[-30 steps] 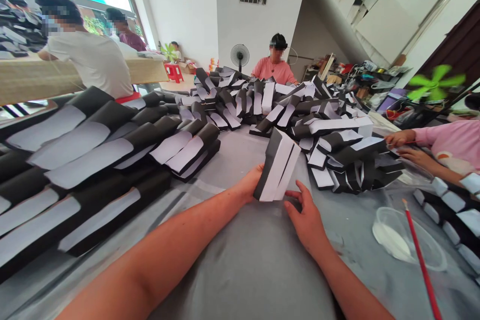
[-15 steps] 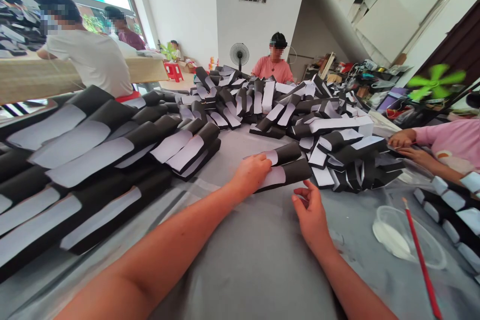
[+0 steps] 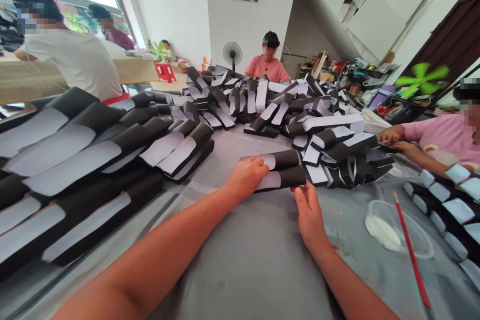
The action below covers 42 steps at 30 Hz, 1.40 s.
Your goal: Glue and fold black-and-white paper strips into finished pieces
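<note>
Two black-and-white folded paper pieces lie side by side near the middle of the grey table, a far one (image 3: 283, 159) and a near one (image 3: 290, 177). My left hand (image 3: 252, 175) has its fingers closed on their white left part, over the near piece. At the near piece's black right end is my right hand (image 3: 308, 205), fingertips touching its lower corner, thumb and fingers apart. The undersides of the pieces are hidden.
Stacks of similar pieces (image 3: 78, 152) fill the left; a loose heap (image 3: 258, 97) lies behind. A plastic tub of white paste (image 3: 384, 232) with a red brush (image 3: 412, 255) stands right. Beyond it are more pieces (image 3: 455, 205) and a person in pink (image 3: 435, 135).
My right hand has moved up to the near piece's right end and touches it. The two pieces now lie more level and closer together. The view has turned slightly right.
</note>
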Tool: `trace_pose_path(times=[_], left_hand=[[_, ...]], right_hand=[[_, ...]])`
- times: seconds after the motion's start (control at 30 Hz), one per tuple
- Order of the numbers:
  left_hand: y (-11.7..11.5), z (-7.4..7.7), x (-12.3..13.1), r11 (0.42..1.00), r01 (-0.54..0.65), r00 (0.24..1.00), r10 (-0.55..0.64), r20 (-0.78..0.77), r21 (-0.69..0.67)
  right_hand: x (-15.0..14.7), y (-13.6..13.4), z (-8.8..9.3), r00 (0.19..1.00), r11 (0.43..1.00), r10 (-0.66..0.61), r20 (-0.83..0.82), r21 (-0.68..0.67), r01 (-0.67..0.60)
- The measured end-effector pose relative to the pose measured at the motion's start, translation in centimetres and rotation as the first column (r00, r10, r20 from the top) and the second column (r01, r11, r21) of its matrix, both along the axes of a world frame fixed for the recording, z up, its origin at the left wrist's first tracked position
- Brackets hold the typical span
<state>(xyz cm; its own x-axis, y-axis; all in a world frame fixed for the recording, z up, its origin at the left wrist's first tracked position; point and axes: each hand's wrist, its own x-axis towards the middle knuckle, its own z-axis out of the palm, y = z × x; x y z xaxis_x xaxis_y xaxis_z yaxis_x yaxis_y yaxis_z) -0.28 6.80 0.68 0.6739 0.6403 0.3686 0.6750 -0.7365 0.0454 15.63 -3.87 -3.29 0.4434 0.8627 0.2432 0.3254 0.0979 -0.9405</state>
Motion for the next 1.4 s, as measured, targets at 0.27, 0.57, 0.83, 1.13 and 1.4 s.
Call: trace_pose_path(times=[0.27, 0.57, 0.83, 1.13, 1.4], left_hand=[[-0.5, 0.5, 0.0, 1.0, -0.003, 0.997, 0.003, -0.075, -0.003], [-0.5, 0.4, 0.0, 1.0, -0.006, 0.994, 0.008, -0.11, 0.015], [-0.2, -0.3, 0.0, 0.996, 0.025, 0.994, -0.016, -0.112, 0.084], [-0.7, 0.1, 0.0, 0.999, 0.012, 0.988, -0.005, -0.156, 0.041], [0.7, 0.4, -0.4, 0.989, -0.149, 0.987, 0.148, -0.064, -0.006]], right_hand=[[0.0, 0.0, 0.2, 1.0, 1.0, 0.0, -0.018, -0.013, 0.0], [0.1, 0.0, -0.1, 0.998, 1.0, 0.008, -0.061, -0.013, -0.008], [0.2, 0.2, -0.2, 0.999, 1.0, 0.002, -0.036, 0.004, -0.002], [0.2, 0.0, 0.1, 0.999, 0.997, -0.04, -0.002, -0.073, 0.04], [0.2, -0.1, 0.1, 0.998, 0.982, -0.057, -0.03, -0.18, 0.05]])
